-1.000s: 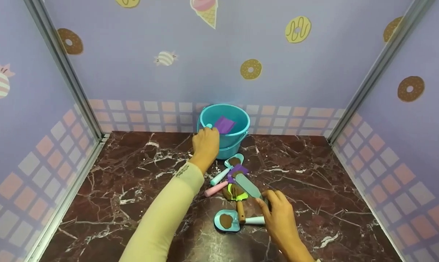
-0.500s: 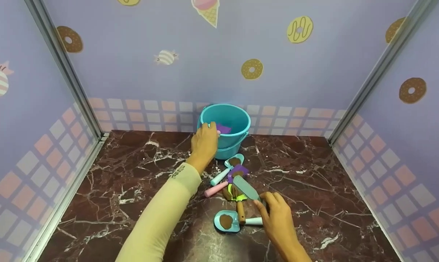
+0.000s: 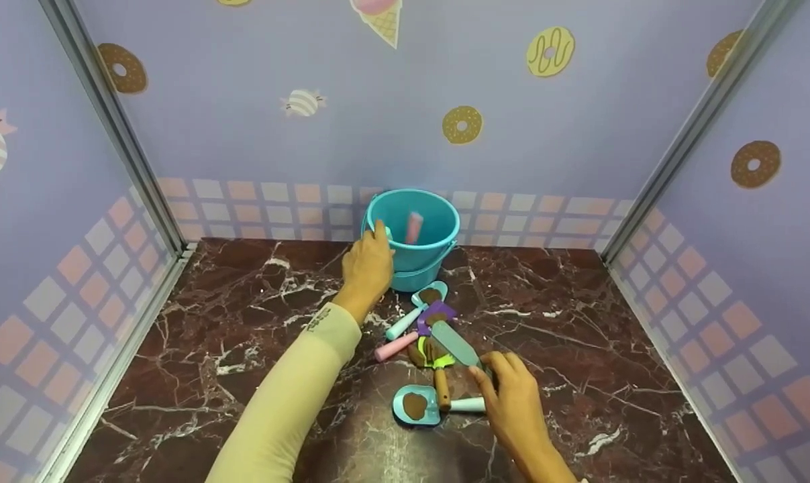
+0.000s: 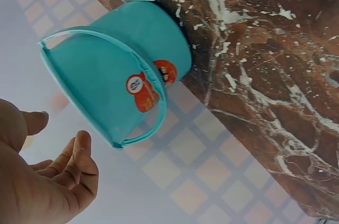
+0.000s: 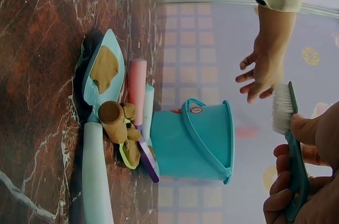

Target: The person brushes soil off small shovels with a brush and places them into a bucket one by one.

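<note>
A turquoise bucket (image 3: 415, 268) stands upright by the back wall. My left hand (image 3: 368, 268) is beside its near left rim; in the left wrist view its thumb and fingers are apart with nothing between them. A blurred pink handle (image 3: 413, 228) shows inside the bucket's mouth. My right hand (image 3: 515, 396), lower right, grips a brush (image 5: 288, 139) by its teal handle, white bristles turned toward the left hand in the right wrist view. Between hand and bucket lie a light-blue scoop (image 3: 415, 406), a pink-handled tool (image 3: 396, 347) with purple blade, a green-headed tool (image 3: 438, 362) and a mint-handled scoop (image 3: 405, 323).
The scoops carry brown, sand-like lumps (image 5: 104, 70). Brown marble table (image 3: 243, 376) extends on both sides, speckled with white crumbs. Purple patterned walls (image 3: 311, 147) enclose the back and sides, with metal strips (image 3: 116, 134) at the corners.
My left hand has let go of the pink-handled tool, which drops into the bucket; its purple blade no longer shows. The hand has drawn slightly left. My right hand stays with the brush.
</note>
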The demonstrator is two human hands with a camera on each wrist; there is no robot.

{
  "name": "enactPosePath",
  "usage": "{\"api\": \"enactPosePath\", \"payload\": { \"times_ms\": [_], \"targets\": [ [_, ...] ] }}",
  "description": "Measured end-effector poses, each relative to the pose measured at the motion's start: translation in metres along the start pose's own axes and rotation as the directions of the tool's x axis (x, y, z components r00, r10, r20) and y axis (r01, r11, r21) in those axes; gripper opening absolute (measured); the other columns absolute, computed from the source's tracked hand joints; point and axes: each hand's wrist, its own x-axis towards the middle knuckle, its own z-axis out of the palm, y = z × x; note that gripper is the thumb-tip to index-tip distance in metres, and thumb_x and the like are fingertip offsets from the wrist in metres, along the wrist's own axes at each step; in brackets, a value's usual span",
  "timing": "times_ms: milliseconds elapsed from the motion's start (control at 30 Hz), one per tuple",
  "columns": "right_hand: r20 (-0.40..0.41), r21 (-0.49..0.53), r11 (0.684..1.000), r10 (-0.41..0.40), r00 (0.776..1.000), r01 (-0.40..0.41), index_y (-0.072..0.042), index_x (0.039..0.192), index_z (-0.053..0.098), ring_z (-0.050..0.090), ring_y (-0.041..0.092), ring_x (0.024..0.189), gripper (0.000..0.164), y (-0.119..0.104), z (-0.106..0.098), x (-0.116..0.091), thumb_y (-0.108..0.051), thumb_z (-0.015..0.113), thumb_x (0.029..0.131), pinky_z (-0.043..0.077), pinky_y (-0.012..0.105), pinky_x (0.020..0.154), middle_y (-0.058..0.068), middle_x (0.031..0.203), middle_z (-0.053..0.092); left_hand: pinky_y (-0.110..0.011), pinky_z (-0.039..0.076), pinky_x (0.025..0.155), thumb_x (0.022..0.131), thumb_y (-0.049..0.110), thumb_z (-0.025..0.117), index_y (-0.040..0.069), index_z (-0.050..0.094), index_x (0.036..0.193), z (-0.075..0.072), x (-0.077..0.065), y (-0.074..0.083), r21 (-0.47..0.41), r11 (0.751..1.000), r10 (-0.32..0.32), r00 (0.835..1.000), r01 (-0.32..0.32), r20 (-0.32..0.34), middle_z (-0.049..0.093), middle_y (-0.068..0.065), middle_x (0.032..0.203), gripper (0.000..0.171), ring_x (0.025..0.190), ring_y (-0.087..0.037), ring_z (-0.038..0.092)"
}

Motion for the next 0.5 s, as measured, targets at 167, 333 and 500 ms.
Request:
{"api": "enactPosePath", "payload": {
  "times_ms": [167,333,500],
  "targets": [
    [0.003,-0.003,1.0,0.0,1.0,0.0,-0.014,0.1,0.068,0.047,0.009,0.07,0.016,0.001,0.0,0.0,-0.029,0.072,0.094,0.045,0.031,0.064,-0.004,0.085,0.056,-0.055,0.055,0.081,0.1,0.027,0.065,0.004,0.042,0.146,0.002,-0.004,-0.007,0.008,1.0,-0.014,1.0,0.014,0.022,0.062,-0.021,0.12,0.056,0.105,-0.041,0.065],
    [-0.008,-0.002,1.0,-0.01,1.0,0.01,-0.014,0.099,0.068,0.046,0.009,0.068,0.015,0.001,-0.002,0.0,-0.026,0.073,0.093,0.044,0.031,0.063,-0.003,0.083,0.055,-0.055,0.054,0.083,0.101,0.031,0.063,0.004,0.044,0.144,0.002,-0.005,-0.009,0.003,1.0,-0.027,0.999,0.027,0.036,0.061,-0.02,0.121,0.054,0.108,-0.041,0.064],
    [-0.059,-0.006,0.999,-0.038,0.998,0.038,-0.011,0.097,0.068,0.045,0.009,0.065,0.015,0.004,-0.003,0.004,-0.02,0.078,0.09,0.044,0.03,0.06,-0.001,0.079,0.055,-0.054,0.055,0.082,0.101,0.035,0.062,0.004,0.046,0.141,0.003,-0.017,-0.01,-0.009,1.0,-0.008,0.998,0.009,0.056,0.062,-0.02,0.12,0.054,0.107,-0.04,0.064]
  ]
}}
